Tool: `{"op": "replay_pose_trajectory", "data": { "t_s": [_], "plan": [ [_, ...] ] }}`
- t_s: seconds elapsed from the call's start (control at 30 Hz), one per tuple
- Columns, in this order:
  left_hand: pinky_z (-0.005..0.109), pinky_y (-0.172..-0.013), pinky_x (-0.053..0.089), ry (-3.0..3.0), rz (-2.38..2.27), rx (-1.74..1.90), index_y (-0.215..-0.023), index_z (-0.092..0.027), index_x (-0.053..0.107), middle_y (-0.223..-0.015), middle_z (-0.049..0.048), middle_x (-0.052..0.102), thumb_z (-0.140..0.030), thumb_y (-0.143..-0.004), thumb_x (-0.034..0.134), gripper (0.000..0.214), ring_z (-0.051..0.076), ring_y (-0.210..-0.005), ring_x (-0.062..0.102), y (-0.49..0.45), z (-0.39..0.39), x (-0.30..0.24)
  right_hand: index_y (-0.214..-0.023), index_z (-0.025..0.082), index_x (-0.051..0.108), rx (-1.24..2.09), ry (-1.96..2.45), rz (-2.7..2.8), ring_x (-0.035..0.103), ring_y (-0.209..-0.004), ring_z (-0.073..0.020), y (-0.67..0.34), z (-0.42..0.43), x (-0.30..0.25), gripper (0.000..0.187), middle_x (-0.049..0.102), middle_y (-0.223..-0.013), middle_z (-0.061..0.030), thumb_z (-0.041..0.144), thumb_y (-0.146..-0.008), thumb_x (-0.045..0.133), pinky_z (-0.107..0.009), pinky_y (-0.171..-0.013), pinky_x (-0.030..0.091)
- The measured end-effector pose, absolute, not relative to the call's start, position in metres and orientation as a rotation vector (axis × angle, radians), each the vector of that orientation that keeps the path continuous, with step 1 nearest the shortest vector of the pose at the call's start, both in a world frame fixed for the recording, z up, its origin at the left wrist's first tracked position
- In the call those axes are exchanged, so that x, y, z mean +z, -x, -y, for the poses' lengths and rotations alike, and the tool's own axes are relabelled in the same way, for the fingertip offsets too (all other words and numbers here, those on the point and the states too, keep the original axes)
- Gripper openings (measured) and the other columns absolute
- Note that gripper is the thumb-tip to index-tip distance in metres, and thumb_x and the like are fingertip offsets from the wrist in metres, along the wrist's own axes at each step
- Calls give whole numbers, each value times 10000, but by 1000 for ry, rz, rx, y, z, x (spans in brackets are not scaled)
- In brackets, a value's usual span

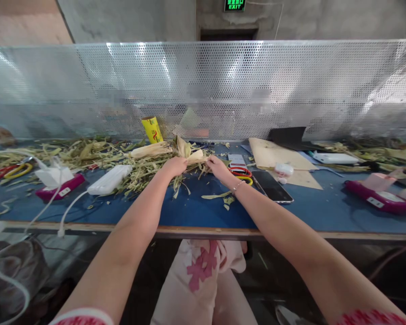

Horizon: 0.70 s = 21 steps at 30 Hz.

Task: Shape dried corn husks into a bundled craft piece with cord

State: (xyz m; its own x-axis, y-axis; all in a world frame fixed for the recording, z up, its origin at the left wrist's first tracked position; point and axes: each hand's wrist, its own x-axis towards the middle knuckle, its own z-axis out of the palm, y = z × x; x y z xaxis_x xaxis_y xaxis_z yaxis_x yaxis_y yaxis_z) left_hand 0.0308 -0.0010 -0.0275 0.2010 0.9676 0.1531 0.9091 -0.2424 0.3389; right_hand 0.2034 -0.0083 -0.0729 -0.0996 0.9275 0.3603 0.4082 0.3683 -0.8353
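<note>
Both my arms reach forward over a blue table (189,212). My left hand (174,165) is closed round a pale corn cob in its husk (196,156), near the middle of the table's far side. My right hand (218,167) is closed on the same cob's other end, fingers pinching husk leaves. A second husked cob (149,150) lies just behind and to the left. Dry green-yellow husk scraps (94,155) are heaped around both hands.
A perforated metal screen (203,90) closes the table's far side. A yellow roll (152,130), white power bank (109,179) with cable, pink holders (59,188) (379,197), scissors (10,170) (242,174), a phone (272,186) and cardboard (274,155) lie around.
</note>
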Motion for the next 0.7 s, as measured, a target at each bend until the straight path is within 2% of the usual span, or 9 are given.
{"op": "replay_pose_trajectory", "data": {
  "t_s": [0.13,0.27,0.33,0.4,0.53,0.63,0.7],
  "plan": [
    [245,-668,396,-2231,-1844,622,-516,-191,465,-482,55,522,-285,-768,479,269,216,-705,595,-28,0,-28,-668,191,414,1011,1043,1338,474,-638,-94,-211,7,-72,127,482,-670,28,296,-735,439,-226,-635,381],
    [226,-643,387,-2216,-1796,740,-519,-198,463,-405,12,473,-278,-806,442,298,170,-581,553,-32,0,-29,-596,190,403,1041,951,1381,434,-559,-80,-215,10,-67,238,425,-575,45,373,-711,505,-225,-601,370],
    [223,-645,384,-2160,-1698,837,-517,-196,464,-415,10,503,-268,-824,426,317,157,-552,536,-35,0,-30,-609,188,440,958,957,1503,424,-544,-84,-215,12,-65,242,426,-558,47,391,-715,518,-238,-602,376],
    [224,-639,382,-2083,-1594,931,-515,-192,469,-433,10,531,-253,-827,431,320,152,-538,527,-39,0,-31,-686,173,513,822,1001,1692,454,-579,-97,-214,16,-65,189,488,-606,27,357,-723,533,-253,-624,390],
    [228,-623,375,-2022,-1523,976,-502,-186,467,-444,8,534,-229,-832,430,335,143,-509,505,-43,0,-35,-820,155,603,413,1066,2221,527,-817,-156,-204,26,-69,173,580,-846,-52,283,-705,616,-300,-748,401],
    [224,-611,373,-2004,-1478,978,-488,-184,456,-439,6,526,-229,-836,431,352,131,-490,499,-44,0,-38,-827,171,614,178,1190,2454,514,-947,-207,-195,30,-73,138,577,-960,-83,279,-743,599,-321,-755,388],
    [221,-590,377,-1962,-1430,969,-492,-181,460,-442,7,531,-225,-839,425,352,125,-479,502,-46,0,-39,-798,172,602,131,1223,2467,521,-931,-198,-193,30,-73,94,587,-944,-76,248,-779,549,-303,-733,381]
  ]
}}
